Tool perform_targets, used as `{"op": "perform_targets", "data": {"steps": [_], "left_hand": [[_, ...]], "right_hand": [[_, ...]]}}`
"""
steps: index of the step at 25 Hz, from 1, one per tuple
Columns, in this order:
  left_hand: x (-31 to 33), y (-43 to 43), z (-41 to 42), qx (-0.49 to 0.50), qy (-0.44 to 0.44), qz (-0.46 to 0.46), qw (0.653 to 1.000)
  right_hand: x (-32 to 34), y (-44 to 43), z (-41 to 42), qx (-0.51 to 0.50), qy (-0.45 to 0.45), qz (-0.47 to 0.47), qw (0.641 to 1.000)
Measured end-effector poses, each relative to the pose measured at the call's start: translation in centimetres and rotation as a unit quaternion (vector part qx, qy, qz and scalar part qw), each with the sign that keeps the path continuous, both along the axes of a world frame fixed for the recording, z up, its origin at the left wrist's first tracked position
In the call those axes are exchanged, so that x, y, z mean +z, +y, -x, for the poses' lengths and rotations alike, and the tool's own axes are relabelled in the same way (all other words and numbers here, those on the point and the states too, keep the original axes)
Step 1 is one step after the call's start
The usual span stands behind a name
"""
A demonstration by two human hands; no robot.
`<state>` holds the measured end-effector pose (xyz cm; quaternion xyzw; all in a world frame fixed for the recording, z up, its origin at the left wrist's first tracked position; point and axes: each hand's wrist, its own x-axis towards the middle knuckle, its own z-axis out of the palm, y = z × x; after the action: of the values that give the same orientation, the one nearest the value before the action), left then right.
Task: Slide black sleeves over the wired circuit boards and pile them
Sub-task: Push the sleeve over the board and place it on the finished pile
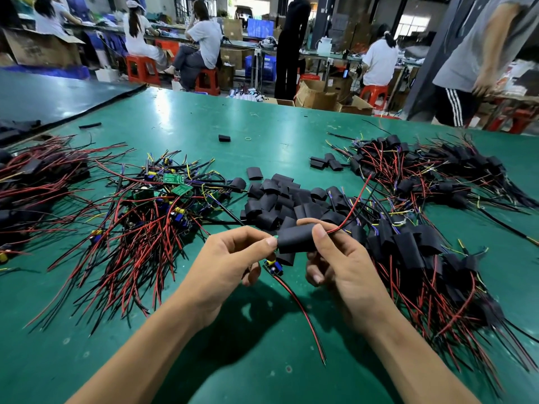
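Sleeve (294,239) between left hand (230,258), right hand (341,266)

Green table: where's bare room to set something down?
The table is bare at far middle, beyond the loose sleeves, and near-left, short of the unsleeved boards. Crowded: those piles and the sleeved pile on the right.

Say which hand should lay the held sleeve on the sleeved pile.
Right: the right hand grips the sleeve, and the sleeved pile lies on its side; the left hand pinches one end.
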<state>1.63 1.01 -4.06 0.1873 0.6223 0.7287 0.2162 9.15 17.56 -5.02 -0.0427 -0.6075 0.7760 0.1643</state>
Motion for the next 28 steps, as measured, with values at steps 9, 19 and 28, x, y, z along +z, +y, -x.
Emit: {"op": "perform_targets", "data": {"steps": [9,19,28], "left_hand": [[0.5,0.3,-0.8,-0.076,-0.090,-0.042,0.992],[0.7,0.4,-0.9,-0.043,-0.080,-0.053,0.994],[0.5,-0.2,0.3,-0.015,-0.082,-0.041,0.996]], "right_hand": [[0.7,-0.1,-0.7,0.074,-0.026,0.153,0.985],[0.2,-0.5,-0.1,-0.006,-0.023,0.185,0.982],[0.7,-0.8,-0.2,-0.003,-0.012,0.119,0.993]]}}
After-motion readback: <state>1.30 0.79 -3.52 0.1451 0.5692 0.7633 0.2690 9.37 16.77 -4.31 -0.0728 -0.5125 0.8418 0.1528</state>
